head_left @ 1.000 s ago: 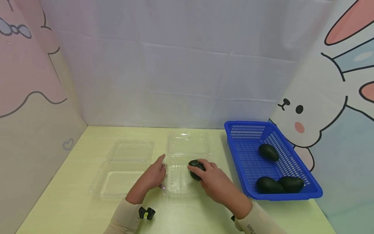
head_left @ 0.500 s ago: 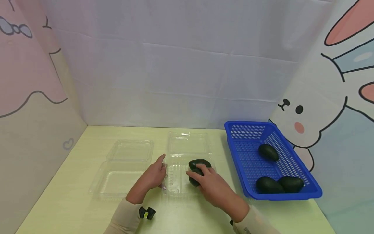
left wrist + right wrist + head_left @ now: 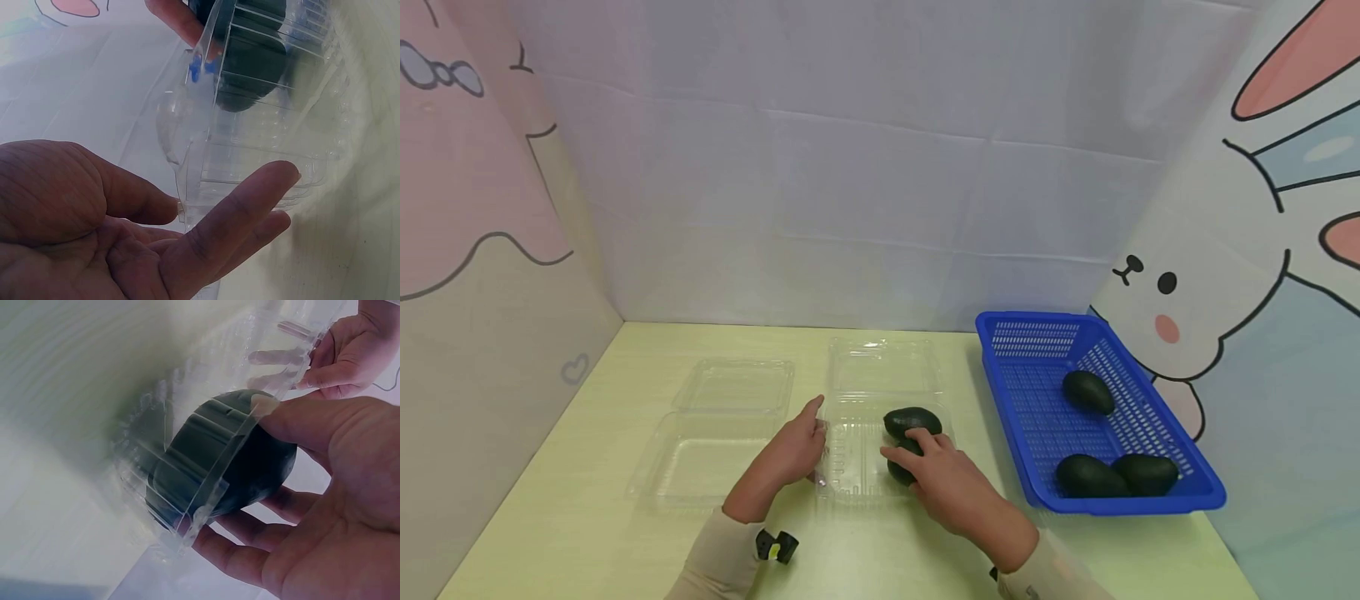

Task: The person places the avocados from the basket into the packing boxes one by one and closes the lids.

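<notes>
A clear plastic clamshell container (image 3: 850, 487) lies with its lid (image 3: 883, 367) folded back. At its left edge, my left hand (image 3: 797, 450) pinches the rim between thumb and fingers, the thumb (image 3: 140, 197) on the rim and the fingers along the outer wall. One dark green avocado (image 3: 912, 422) lies crosswise in the right half of the tray. Just nearer to me, my right hand (image 3: 951, 479) grips a second avocado (image 3: 250, 462) within the tray, its thumb and fingertips at the near wall. The hand partly covers this avocado in the head view.
Another open clear clamshell (image 3: 707, 467) lies to the left. A blue perforated basket (image 3: 1011, 417) at the right holds an avocado (image 3: 1087, 392) at the back and two more (image 3: 1092, 476) near its front. White and cartoon-printed cloth walls (image 3: 865, 167) stand round the table.
My right hand has drawn slightly toward me with its avocado, and the avocado behind it has come into view. My left hand has stayed on the container's edge.
</notes>
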Demonstrator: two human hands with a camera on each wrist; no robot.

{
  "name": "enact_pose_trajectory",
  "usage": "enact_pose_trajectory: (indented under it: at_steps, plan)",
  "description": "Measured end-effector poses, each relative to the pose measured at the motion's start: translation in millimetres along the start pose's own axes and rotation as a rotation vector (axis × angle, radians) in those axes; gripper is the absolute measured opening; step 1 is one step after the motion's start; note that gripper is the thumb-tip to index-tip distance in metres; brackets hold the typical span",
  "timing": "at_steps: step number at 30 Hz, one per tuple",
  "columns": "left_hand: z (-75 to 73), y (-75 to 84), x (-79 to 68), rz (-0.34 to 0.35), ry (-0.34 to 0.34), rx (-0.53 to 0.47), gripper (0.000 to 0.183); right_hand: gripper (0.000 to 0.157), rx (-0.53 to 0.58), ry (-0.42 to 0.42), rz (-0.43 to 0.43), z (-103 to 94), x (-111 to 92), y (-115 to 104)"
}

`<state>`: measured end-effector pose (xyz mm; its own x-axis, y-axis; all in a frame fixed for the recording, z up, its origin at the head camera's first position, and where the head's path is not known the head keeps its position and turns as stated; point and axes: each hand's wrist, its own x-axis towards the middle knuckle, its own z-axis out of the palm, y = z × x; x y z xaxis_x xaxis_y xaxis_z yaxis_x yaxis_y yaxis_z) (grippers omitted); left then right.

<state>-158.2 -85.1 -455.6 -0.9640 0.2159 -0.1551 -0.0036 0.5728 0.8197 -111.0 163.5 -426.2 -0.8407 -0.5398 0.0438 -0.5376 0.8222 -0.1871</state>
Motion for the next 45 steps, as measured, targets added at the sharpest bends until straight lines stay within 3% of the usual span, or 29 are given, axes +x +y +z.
enact_pose_trajectory:
  at_steps: [24,40,45]
  plan:
    - [0.1,-0.8,-0.3,0.002,-0.001,0.004,0.056,0.053,-0.002,0.001,-0.011,-0.8,0,0]
    - [0.0,-1.4,1.5,-0.003,-0.004,-0.002,0.056,0.056,0.077,0.026,-0.004,-23.3,-4,6]
    - [-0.1,-0.8,1.5,-0.003,-0.004,0.008,0.056,0.057,0.057,0.034,0.004,-31.8,-6,12]
